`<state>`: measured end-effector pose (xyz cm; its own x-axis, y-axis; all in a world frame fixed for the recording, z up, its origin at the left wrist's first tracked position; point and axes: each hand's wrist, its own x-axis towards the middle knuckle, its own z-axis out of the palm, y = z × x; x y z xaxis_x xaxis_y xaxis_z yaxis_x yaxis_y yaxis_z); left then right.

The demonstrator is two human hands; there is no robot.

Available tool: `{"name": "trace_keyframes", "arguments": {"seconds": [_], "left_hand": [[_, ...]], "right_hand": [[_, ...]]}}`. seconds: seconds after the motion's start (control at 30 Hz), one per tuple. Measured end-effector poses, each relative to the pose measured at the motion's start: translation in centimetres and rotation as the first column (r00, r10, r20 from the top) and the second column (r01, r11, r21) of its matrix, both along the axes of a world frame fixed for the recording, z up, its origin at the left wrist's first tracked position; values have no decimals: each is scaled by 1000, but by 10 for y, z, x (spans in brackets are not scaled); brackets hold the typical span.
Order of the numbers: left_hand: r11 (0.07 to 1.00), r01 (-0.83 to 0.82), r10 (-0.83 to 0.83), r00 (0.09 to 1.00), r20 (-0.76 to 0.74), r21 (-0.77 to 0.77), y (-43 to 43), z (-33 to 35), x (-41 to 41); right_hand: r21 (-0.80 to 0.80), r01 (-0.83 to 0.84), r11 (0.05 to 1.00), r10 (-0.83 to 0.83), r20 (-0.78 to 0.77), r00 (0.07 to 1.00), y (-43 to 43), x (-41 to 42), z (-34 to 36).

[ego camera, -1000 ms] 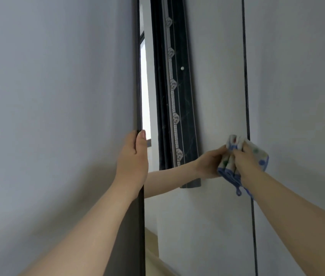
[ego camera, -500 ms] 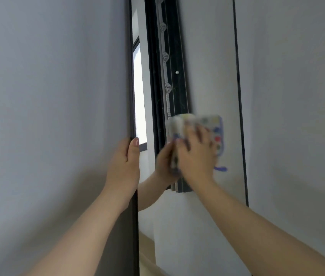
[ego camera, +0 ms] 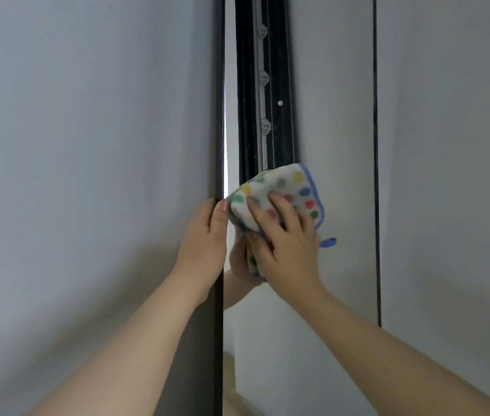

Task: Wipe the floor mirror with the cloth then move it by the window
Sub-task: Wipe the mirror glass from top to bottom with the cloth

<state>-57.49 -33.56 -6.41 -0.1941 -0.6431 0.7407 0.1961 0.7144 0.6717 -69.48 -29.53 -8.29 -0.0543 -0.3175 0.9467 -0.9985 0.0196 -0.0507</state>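
Note:
The floor mirror (ego camera: 336,115) stands upright in a thin black frame, its glass filling the centre of the head view and reflecting a dark curtain and a pale wall. My left hand (ego camera: 204,238) grips the mirror's left frame edge, thumb on the front. My right hand (ego camera: 285,244) presses a white cloth (ego camera: 294,187) with coloured dots and blue trim against the glass, right beside the left edge. The reflection of my right hand shows just behind the cloth.
A plain grey wall (ego camera: 87,175) lies left of the mirror and another grey wall (ego camera: 454,175) right of its black right frame edge (ego camera: 375,145). A strip of wooden floor (ego camera: 231,397) shows reflected at the bottom.
My right hand has swept the cloth leftward across the glass, from the right frame edge to next to my left hand. The left hand keeps its grip on the frame.

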Motion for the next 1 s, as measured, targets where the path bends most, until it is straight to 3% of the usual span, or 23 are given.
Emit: {"name": "trace_keyframes", "arguments": {"seconds": [0.07, 0.17, 0.2, 0.33, 0.53, 0.67, 0.83, 1.0], "left_hand": [[1000, 2, -2, 1000, 17, 10, 0, 0, 2], [999, 35, -37, 998, 46, 41, 3, 0, 5], [997, 59, -61, 997, 43, 49, 2, 1, 6], [971, 205, -209, 978, 19, 122, 3, -2, 12], [960, 211, -224, 973, 52, 185, 9, -10, 16], [943, 239, -252, 967, 29, 232, 10, -11, 16], [795, 469, -481, 874, -72, 385, 10, -15, 21], [760, 523, -540, 839, -73, 386, 14, -12, 21]], "right_hand": [[8, 14, 1000, -14, 16, 1000, -1, -9, 9], [-10, 7, 1000, -3, 274, 962, -5, -5, 31], [-9, 1, 1000, 1, 277, 961, -5, 4, 30], [19, -12, 1000, 12, -3, 1000, 6, 21, -9], [49, 22, 999, -32, 228, 973, 5, 22, 39], [73, 22, 997, -29, 90, 996, 10, 33, 45], [157, 55, 986, -51, -29, 998, 23, 16, -16], [116, 34, 993, -48, 120, 992, 26, 29, 17]]}}
